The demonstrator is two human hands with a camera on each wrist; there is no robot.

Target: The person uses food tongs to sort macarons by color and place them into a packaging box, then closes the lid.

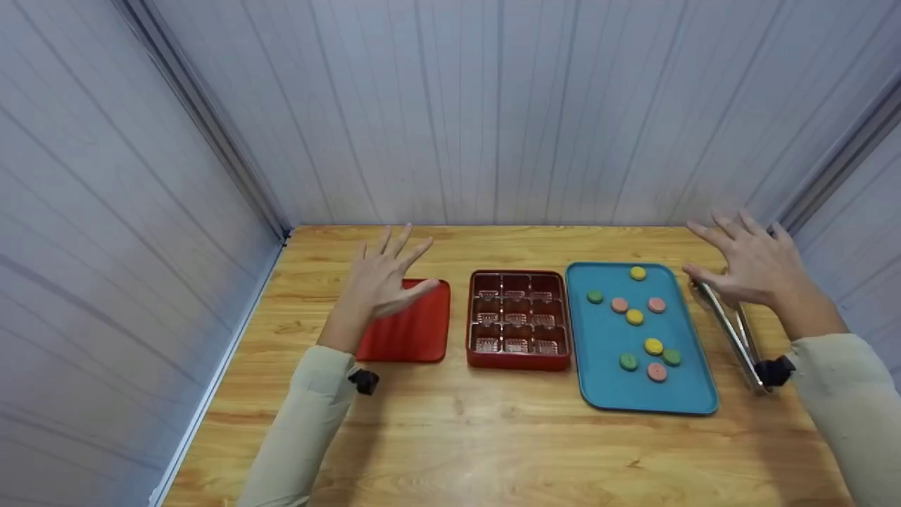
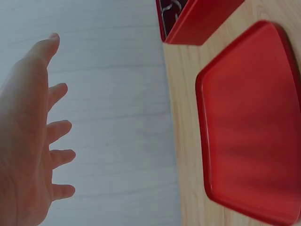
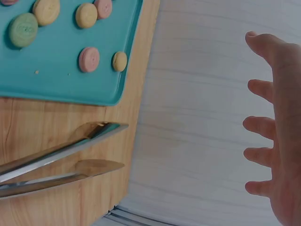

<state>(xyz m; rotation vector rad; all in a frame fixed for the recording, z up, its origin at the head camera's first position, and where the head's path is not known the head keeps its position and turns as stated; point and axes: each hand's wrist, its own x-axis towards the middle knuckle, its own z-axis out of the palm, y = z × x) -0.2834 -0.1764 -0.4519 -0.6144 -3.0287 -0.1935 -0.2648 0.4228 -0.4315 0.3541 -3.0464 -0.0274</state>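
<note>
Head view: left hand [image 1: 380, 285] partly hides red tray [image 1: 421, 325]; right hand [image 1: 757, 266] partly hides tongs [image 1: 731, 339]. Left wrist view: red box [image 2: 204, 21] cut off at top. Right wrist view: green macaron [image 3: 23, 30] stamp illegible.

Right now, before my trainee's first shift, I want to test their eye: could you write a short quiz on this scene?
1. How many macarons lie on the blue tray?
2. True or false: all nine compartments of the red box are empty.
3. What does the right hand hold? A) the tongs B) a macaron C) nothing

Key:
1. Nine: three yellow, three green, three pink.
2. True; only the clear divided insert shows inside.
3. C; the fingers are spread, and the tongs lie on the table.
</note>
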